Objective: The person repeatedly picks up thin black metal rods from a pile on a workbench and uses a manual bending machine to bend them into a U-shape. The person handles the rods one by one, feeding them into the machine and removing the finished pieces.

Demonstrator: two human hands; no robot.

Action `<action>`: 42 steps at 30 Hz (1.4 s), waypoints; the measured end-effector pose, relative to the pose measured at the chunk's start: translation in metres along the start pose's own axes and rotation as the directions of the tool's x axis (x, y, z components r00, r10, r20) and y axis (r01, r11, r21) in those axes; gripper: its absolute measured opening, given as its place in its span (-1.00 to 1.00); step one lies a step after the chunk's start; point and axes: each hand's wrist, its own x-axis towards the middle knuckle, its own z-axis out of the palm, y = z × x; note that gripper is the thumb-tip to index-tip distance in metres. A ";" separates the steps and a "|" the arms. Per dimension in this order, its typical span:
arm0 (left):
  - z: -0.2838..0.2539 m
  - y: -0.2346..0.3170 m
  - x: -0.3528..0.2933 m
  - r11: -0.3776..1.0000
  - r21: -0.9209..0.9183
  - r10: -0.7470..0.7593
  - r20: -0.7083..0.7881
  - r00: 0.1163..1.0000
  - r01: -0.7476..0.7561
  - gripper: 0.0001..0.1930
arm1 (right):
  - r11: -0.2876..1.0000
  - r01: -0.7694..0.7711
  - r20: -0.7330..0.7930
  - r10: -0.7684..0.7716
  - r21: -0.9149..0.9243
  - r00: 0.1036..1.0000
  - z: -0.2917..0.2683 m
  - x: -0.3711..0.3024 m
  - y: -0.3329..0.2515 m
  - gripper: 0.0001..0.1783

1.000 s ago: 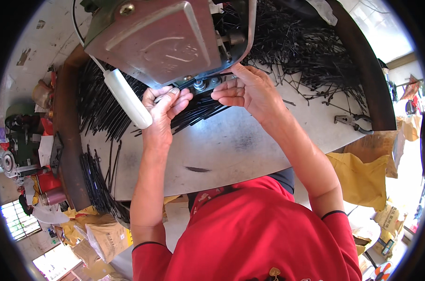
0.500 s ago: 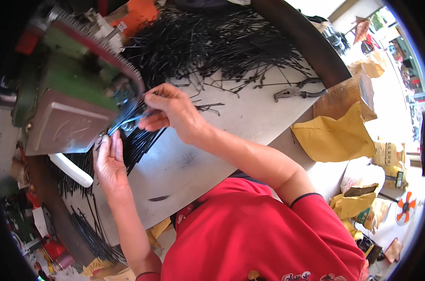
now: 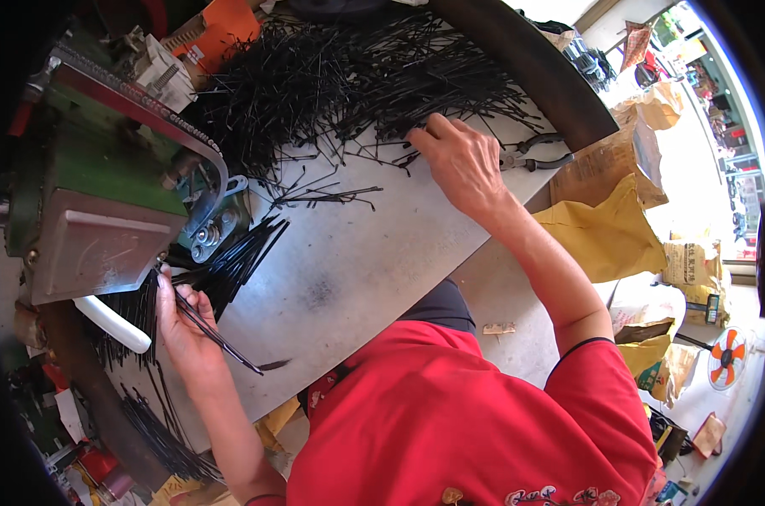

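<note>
Pinching black rods [image 3: 231, 347] in left hand [image 3: 190, 344], lower left of frame, beside machine [image 3: 104, 181]. Holding right hand [image 3: 463, 164], well apart, at rod pile [image 3: 315, 88], upper centre; can't tell if gripping.

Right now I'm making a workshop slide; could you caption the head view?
Left hand holding thin black rods beside a green machine, right hand at the edge of a tangled heap.

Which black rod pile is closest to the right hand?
The big, messy pile beside the right hand; the tidier piles lie nearer the left hand.
</note>
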 end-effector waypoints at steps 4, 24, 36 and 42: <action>0.007 -0.004 -0.007 1.000 0.018 0.002 0.038 0.999 -0.003 -0.73 | 0.997 0.079 0.037 -0.078 -0.026 0.996 0.003 0.005 0.007 -0.80; 0.029 -0.016 -0.004 0.978 0.187 0.074 0.126 0.989 -0.097 -0.81 | 0.314 -0.324 0.375 -0.114 0.892 0.920 -0.016 0.047 -0.187 -0.79; 0.031 -0.015 0.003 0.978 0.181 0.060 0.213 0.975 -0.100 -0.83 | -0.008 -0.492 0.491 -0.059 0.871 0.869 0.008 0.059 -0.202 -0.79; 0.029 -0.014 0.002 0.982 0.174 0.033 0.205 0.978 -0.070 -0.83 | -0.135 -0.478 0.474 -0.063 0.868 0.878 0.017 0.056 -0.207 -0.78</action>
